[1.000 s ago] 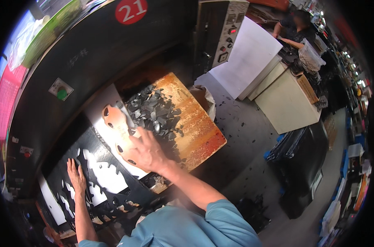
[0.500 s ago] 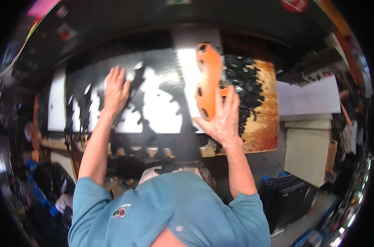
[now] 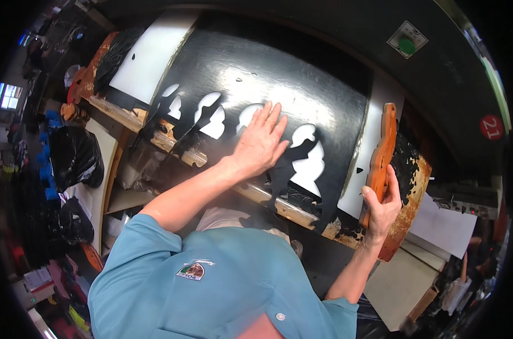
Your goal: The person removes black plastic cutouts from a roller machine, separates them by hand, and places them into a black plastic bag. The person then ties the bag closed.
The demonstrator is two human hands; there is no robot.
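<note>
My left hand lies flat with fingers stretched on a smooth black sheet, beside a row of cut-out holes along its near side. White board shows through several holes and past the sheet's two ends. My right hand grips the lower end of an orange wavy-edged cutting die, thumb on one side and fingers on the other. The die is seen nearly edge-on over the board's right end. Its underside is hidden.
Beyond the sheet rises a dark machine front with a green button and a red round sign. A worn wooden edge runs along my side. Black bags stand at left; a pale panel is at lower right.
The die has turned from showing its broad face to nearly edge-on, still in my right hand. The black sheet has shifted toward me, its holes now at the near edge. The view has rotated.
</note>
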